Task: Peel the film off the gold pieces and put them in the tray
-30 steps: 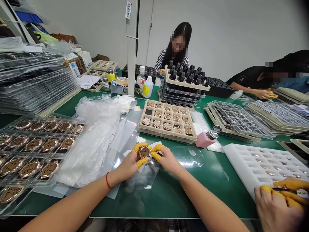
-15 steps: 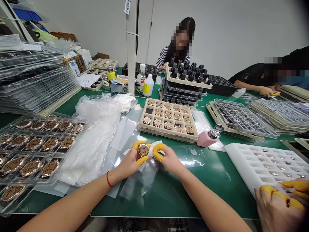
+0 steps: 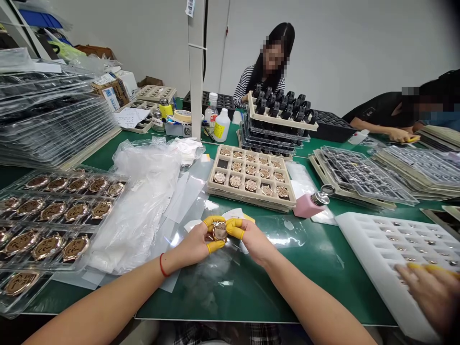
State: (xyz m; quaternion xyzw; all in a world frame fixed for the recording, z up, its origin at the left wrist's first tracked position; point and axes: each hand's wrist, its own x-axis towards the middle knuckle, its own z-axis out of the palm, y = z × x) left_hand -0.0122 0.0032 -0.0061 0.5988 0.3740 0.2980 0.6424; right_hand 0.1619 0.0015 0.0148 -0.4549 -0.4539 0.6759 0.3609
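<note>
My left hand [image 3: 197,243], in yellow finger cots and with a red cord at the wrist, grips a round rose-gold watch case [image 3: 220,232] by its edge. The flat back of the case faces up toward me. Yellow cots also cover the fingertips of my right hand [image 3: 251,235], which pinch the right side of the case. Under both hands lie clear plastic film [image 3: 280,232] and pieces of white paper. Just beyond them stands a beige compartment tray [image 3: 247,196] holding several similar watch cases.
Clear trays of watch cases [image 3: 53,211] and a plastic bag [image 3: 132,220] lie at left. A pink pump bottle [image 3: 309,205] stands right of the beige tray. A co-worker's blurred hand [image 3: 429,292] is over a white foam tray [image 3: 354,239]; two other people sit across.
My right fingers have come left onto the edge of the watch case, which has turned slightly and moved a little right. The co-worker's hand at the right has shifted over the foam tray.
</note>
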